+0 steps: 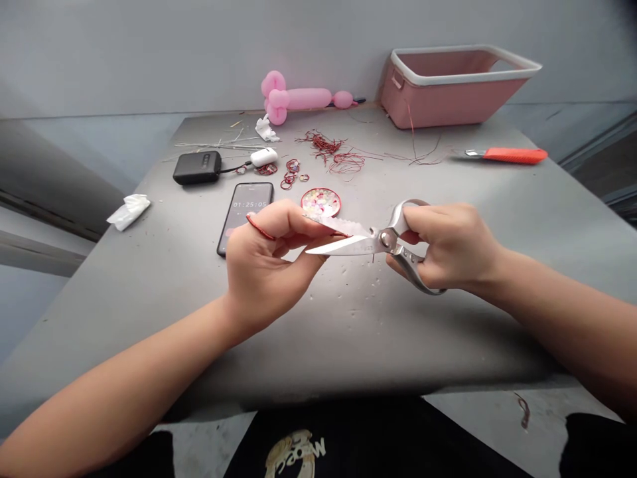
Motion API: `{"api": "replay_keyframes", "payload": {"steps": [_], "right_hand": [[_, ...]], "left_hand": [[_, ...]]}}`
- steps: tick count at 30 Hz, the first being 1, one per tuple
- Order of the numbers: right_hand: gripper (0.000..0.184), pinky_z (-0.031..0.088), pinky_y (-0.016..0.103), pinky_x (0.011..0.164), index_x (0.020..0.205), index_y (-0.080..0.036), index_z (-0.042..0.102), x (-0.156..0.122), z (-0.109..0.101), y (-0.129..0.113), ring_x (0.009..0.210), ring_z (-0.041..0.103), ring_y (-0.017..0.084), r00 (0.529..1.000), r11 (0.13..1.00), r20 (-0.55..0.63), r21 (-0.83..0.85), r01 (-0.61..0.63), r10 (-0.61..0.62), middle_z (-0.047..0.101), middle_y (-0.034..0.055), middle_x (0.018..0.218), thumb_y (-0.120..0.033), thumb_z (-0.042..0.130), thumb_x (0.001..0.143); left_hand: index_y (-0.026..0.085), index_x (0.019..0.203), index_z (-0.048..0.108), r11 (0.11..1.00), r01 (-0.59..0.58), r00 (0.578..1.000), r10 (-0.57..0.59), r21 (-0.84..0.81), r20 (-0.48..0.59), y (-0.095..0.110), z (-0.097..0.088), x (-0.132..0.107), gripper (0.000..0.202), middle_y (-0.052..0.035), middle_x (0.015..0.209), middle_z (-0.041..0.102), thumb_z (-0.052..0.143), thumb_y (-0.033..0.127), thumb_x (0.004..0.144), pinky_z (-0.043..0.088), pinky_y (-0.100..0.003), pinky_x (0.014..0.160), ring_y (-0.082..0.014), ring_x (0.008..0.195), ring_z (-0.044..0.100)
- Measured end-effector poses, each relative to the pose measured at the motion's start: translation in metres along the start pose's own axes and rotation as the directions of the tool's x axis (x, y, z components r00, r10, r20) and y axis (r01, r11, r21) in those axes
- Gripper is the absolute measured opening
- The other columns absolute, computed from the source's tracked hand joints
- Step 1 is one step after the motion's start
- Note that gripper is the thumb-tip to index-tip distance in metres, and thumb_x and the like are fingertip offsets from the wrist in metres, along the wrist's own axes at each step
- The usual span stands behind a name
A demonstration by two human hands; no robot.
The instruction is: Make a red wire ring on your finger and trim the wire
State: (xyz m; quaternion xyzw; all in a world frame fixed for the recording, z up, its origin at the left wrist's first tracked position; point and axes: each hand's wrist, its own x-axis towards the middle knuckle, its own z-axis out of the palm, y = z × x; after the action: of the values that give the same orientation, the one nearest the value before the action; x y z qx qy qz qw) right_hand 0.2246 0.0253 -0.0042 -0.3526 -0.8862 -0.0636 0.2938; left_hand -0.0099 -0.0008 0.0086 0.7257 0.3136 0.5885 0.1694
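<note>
My right hand (448,247) is closed around the handles of steel scissors (368,240), whose blades are parted and point left. My left hand (266,262) is curled above the grey table (348,318), pinching a thin red wire (259,227) that loops over the fingers and reaches between the blades. Just behind the hands lies a small round dish of sequins (321,201).
A phone (245,214) showing a timer lies at centre left, with a black power bank (197,166) and a white earbud case (263,157) behind it. Red wire rings (292,174) and tangles (333,151), a pink balloon (298,98), a pink basin (450,85), an orange cutter (512,155) and crumpled tissue (128,210) are farther off.
</note>
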Motion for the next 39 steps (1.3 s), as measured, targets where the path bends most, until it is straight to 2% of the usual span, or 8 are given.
{"api": "replay_keyframes", "payload": {"steps": [5,11,15,20,25,30,35,39], "right_hand": [[0.031,0.026,0.027,0.041,0.068,-0.025,0.023,0.0,-0.002,-0.001,0.047,0.023,0.011,1.0,1.0,-0.011,0.018,-0.023,0.023,0.03,-0.0042,0.054,-0.019,0.053,0.065],[0.029,0.026,0.027,0.042,0.065,-0.025,0.023,0.002,0.001,-0.003,0.046,0.022,0.011,0.992,0.992,0.07,0.053,-0.112,0.108,0.028,-0.0041,0.053,-0.023,0.052,0.065],[0.027,0.024,0.025,0.041,0.065,-0.025,0.023,0.002,0.004,-0.003,0.045,0.019,0.01,0.996,0.993,0.048,0.082,-0.082,0.078,0.027,-0.0052,0.052,-0.025,0.05,0.067],[0.027,0.022,0.024,0.041,0.065,-0.025,0.022,0.001,0.006,-0.001,0.045,0.018,0.009,0.999,0.996,-0.001,0.083,-0.032,0.033,0.027,-0.0055,0.052,-0.021,0.049,0.066],[0.028,0.023,0.025,0.042,0.064,-0.025,0.022,0.001,0.008,-0.001,0.046,0.018,0.009,0.997,0.995,0.019,0.067,-0.077,0.076,0.027,-0.005,0.052,-0.023,0.05,0.066],[0.027,0.025,0.026,0.044,0.063,-0.024,0.024,0.001,0.014,-0.001,0.047,0.02,0.01,0.988,0.987,0.069,0.076,-0.141,0.136,0.03,-0.0042,0.052,-0.024,0.05,0.066],[0.028,0.024,0.027,0.046,0.064,-0.025,0.023,0.001,0.017,0.003,0.045,0.022,0.01,0.99,0.985,0.082,0.121,-0.124,0.115,0.029,-0.0054,0.051,-0.022,0.051,0.064],[0.03,0.024,0.027,0.046,0.062,-0.025,0.022,0.002,0.019,0.001,0.044,0.023,0.011,0.988,0.979,0.083,0.145,-0.143,0.132,0.028,-0.0058,0.049,-0.019,0.051,0.064]], "left_hand": [[0.021,0.077,0.066,0.999,-0.031,0.999,0.032,0.026,-0.031,0.0,0.0,0.001,0.019,0.0037,0.074,0.071,0.082,0.011,0.072,0.06,-0.024,0.063,-0.012,0.067,0.071],[0.021,0.075,0.064,0.999,-0.003,0.998,0.0,-0.039,-0.064,-0.004,0.004,0.001,0.02,0.0029,0.072,0.07,0.082,0.016,0.073,0.06,-0.025,0.063,-0.0117,0.066,0.07],[0.021,0.075,0.062,1.0,0.004,0.997,-0.004,-0.003,-0.072,-0.005,0.006,-0.001,0.019,0.0028,0.072,0.069,0.081,0.018,0.074,0.06,-0.025,0.063,-0.0117,0.066,0.069],[0.021,0.075,0.061,1.0,-0.019,0.996,0.017,-0.019,-0.084,-0.004,0.007,-0.002,0.021,0.0038,0.071,0.069,0.08,0.012,0.074,0.059,-0.025,0.062,-0.0115,0.065,0.069],[0.02,0.076,0.062,0.998,-0.026,0.997,0.022,-0.052,-0.072,-0.002,0.007,-0.002,0.023,0.0035,0.071,0.069,0.081,0.009,0.072,0.058,-0.022,0.063,-0.0107,0.067,0.069],[0.021,0.079,0.064,0.995,-0.016,0.998,0.009,-0.099,-0.069,-0.006,0.008,-0.002,0.019,0.0025,0.074,0.069,0.081,0.016,0.074,0.059,-0.026,0.063,-0.0122,0.069,0.07],[0.022,0.08,0.066,0.997,0.017,0.997,-0.022,-0.071,-0.07,-0.014,0.01,-0.004,0.014,0.0013,0.076,0.069,0.079,0.026,0.078,0.058,-0.024,0.06,-0.0114,0.068,0.068],[0.021,0.079,0.065,0.997,0.035,0.998,-0.038,-0.065,-0.054,-0.014,0.009,-0.004,0.015,0.0013,0.073,0.068,0.079,0.027,0.078,0.058,-0.023,0.058,-0.0115,0.068,0.068]]}}
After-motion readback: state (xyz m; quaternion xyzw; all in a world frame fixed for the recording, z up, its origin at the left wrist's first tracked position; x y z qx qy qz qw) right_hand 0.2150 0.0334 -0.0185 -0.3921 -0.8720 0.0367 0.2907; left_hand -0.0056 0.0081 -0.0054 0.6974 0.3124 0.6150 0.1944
